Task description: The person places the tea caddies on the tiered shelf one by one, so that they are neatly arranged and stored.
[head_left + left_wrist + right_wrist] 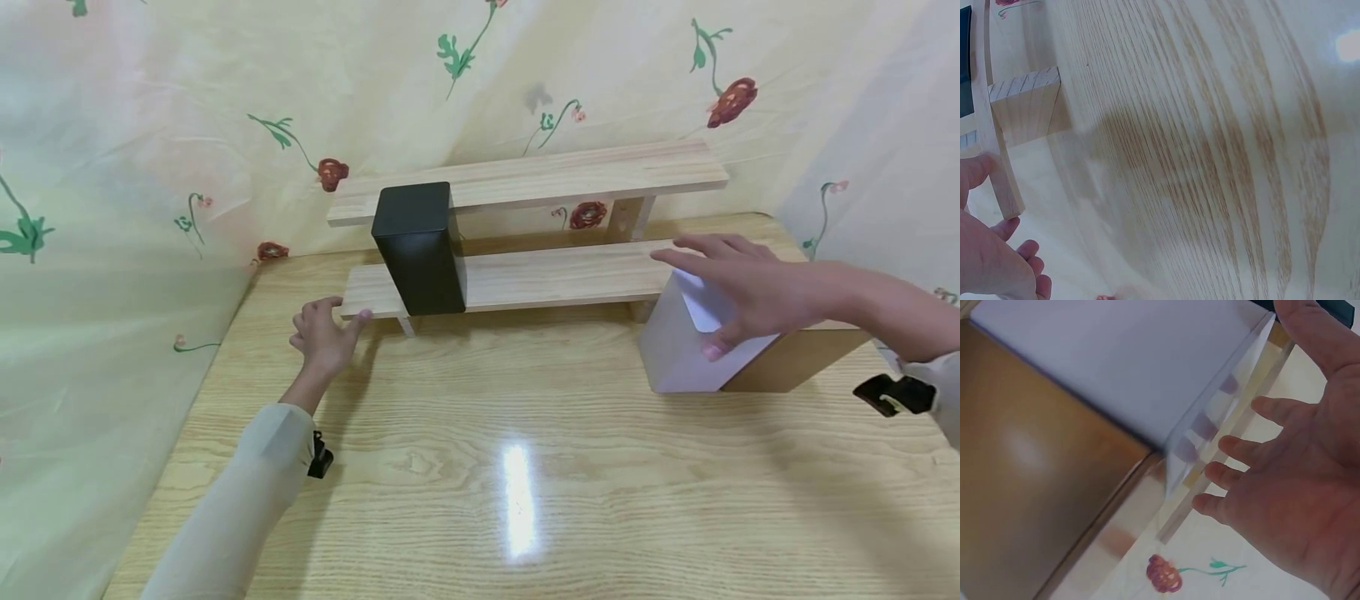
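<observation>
A two-tier pale wooden shelf (562,273) stands at the back of the table. My left hand (324,337) is at the left end of its lower board, thumb over the front corner and index finger at the end. In the left wrist view, the thumb and index finger of the hand (997,262) pinch the board's end (1007,190). My right hand (757,283) spreads over a white box (678,342) at the shelf's right end. The right wrist view shows its fingers (1238,450) extended beside the box's white face (1129,356), holding nothing.
A tall black box (420,258) stands on the lower board, towards the left. Against the white box is a brown panel (795,362). Flower-printed sheeting (187,125) hangs behind and at both sides of the wood-grain table (420,467).
</observation>
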### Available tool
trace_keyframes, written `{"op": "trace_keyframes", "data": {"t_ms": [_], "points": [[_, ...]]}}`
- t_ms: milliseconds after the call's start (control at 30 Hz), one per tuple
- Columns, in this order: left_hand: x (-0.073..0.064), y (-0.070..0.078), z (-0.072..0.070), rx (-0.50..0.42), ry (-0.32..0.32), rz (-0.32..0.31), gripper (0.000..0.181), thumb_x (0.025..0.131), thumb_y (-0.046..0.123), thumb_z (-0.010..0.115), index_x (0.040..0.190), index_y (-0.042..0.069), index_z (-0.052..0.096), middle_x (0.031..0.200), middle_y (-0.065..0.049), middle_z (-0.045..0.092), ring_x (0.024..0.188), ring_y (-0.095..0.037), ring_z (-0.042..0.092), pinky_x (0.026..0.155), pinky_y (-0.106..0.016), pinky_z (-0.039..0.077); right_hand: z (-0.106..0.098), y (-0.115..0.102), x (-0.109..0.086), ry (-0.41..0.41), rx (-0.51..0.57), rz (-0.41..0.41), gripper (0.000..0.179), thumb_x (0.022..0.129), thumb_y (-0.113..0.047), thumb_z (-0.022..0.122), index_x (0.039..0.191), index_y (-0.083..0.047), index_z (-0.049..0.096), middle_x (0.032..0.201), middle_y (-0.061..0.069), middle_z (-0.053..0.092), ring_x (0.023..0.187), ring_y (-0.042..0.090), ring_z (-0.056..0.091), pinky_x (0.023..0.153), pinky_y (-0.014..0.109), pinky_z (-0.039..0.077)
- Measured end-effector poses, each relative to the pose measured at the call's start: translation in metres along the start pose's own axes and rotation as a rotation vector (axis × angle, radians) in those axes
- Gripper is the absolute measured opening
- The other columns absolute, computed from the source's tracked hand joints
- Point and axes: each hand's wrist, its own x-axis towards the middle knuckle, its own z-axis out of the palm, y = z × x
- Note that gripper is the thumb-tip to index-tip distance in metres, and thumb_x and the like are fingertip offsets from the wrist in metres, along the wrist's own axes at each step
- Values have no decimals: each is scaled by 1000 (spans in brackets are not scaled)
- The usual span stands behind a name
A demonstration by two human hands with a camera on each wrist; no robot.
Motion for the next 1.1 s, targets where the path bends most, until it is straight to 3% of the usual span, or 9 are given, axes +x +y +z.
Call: {"op": "trace_keyframes", "data": {"t_ms": [267, 433, 633, 1100], "points": [[1, 0, 0, 0, -4, 3, 66, 92, 45, 61, 138, 1, 44, 139, -25, 34, 125, -41, 25, 96, -59, 14, 6, 17, -12, 31, -64, 17, 118, 53, -46, 91, 148, -9, 31, 145, 20, 29, 117, 41, 37, 79, 50, 37], [2, 0, 0, 3, -10, -4, 66, 93, 46, 60, 139, 1, 44, 140, -24, 34, 126, -41, 25, 96, -59, 14, 11, 21, -17, 70, -38, 19, 115, 52, -36, 94, 146, -8, 35, 139, 17, 36, 108, 35, 43, 71, 39, 39], [1, 2, -1, 1, -14, -13, 66, 93, 45, 60, 139, 1, 43, 141, -24, 34, 126, -41, 25, 96, -59, 14, 11, 22, -17, 72, -6, 45, 108, 56, -23, 93, 147, -9, 35, 136, 16, 40, 105, 30, 43, 71, 35, 39], [3, 3, -2, 2, -19, -19, 66, 93, 45, 59, 140, 1, 42, 141, -24, 34, 126, -41, 25, 96, -58, 13, 10, 22, -13, 81, 2, 32, 106, 57, -25, 93, 146, -10, 37, 130, 12, 44, 103, 28, 42, 69, 35, 39]]}}
